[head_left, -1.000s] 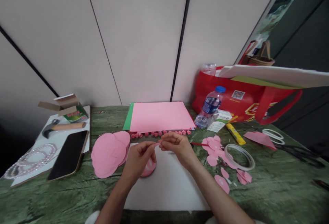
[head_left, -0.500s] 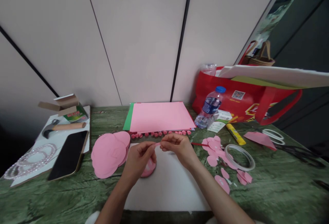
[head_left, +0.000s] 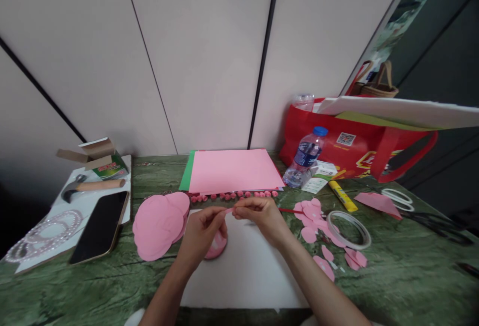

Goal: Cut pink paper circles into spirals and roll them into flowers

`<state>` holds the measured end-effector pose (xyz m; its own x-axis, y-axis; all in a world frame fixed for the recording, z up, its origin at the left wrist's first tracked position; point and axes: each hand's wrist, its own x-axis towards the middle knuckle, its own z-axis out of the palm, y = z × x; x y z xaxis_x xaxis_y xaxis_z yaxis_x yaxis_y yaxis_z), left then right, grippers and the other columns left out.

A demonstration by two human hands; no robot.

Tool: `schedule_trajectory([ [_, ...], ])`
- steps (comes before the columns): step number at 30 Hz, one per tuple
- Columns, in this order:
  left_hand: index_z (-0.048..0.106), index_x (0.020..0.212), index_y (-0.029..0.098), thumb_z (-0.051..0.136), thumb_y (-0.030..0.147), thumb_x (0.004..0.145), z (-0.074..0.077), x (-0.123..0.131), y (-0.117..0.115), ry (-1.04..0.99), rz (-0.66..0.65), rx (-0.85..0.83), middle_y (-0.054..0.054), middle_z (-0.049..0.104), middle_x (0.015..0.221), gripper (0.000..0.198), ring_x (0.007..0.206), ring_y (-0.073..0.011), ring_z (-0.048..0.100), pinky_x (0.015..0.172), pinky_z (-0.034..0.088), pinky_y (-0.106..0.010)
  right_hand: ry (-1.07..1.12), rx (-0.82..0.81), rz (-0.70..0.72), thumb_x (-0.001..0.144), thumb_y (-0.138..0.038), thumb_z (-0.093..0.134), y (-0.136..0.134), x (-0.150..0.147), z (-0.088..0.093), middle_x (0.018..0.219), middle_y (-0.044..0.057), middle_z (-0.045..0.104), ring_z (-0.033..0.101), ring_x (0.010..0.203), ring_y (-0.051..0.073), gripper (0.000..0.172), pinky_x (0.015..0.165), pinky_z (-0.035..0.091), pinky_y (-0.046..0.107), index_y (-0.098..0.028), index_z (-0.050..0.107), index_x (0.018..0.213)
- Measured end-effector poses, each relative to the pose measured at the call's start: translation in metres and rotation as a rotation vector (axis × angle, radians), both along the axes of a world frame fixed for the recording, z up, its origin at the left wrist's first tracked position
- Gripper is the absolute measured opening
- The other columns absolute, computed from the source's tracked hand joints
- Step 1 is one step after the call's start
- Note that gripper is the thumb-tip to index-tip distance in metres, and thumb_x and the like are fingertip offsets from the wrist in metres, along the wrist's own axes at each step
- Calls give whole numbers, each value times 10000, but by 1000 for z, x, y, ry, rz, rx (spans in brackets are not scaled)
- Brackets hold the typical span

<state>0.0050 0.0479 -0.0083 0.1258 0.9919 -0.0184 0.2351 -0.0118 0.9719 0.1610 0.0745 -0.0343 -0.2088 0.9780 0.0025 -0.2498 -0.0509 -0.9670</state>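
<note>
Both hands meet over a white board [head_left: 247, 276], pinching a small pink paper piece [head_left: 229, 211] between them. My left hand [head_left: 204, 231] has its thumb and forefinger closed on the left end of the piece. At the other end, my right hand [head_left: 260, 216] pinches with thumb and fingertips. Below the left fingers lies a round pink object [head_left: 217, 247], partly covered by that hand. A row of small pink paper rolls [head_left: 228, 196] runs just beyond the hands. Left of the board sits a pile of round pink paper cutouts [head_left: 159, 226].
Pink and green paper sheets [head_left: 235, 168] lie at the back. On the right are a water bottle [head_left: 307, 156], a red bag [head_left: 359, 141], a glue stick [head_left: 343, 196], a tape roll [head_left: 368, 241], scissors [head_left: 398, 197] and pink scraps [head_left: 312, 211]. A phone [head_left: 101, 226], hammer [head_left: 93, 184] and beads [head_left: 45, 236] lie left.
Both hands stay nearly in place, still pinching the paper piece. The whole view has shifted very slightly.
</note>
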Motion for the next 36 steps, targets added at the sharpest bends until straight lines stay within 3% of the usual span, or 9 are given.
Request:
schedule_trajectory([
  [5,596,707,140,478,342,759,0,0,0,2,-8,-3,5,565,484,240,491,-125,523,535,408,-239,16,-34,20,580,-290,714,0,1,-1,651,27,678,618,613,134,194,659,498,291,-163,692,726],
  [27,596,687,142,476,325,759,-1,0,0,6,-7,6,5,568,479,230,487,-122,515,529,401,-234,55,-50,-47,528,-271,746,4,0,-9,571,12,659,604,537,122,178,559,506,255,-155,661,632],
  [36,596,690,142,493,351,745,-3,-2,0,-14,-5,15,1,569,478,240,480,-124,517,517,402,-233,88,-135,-9,511,-264,764,4,3,-10,633,27,681,635,606,150,226,672,513,299,-158,686,695],
])
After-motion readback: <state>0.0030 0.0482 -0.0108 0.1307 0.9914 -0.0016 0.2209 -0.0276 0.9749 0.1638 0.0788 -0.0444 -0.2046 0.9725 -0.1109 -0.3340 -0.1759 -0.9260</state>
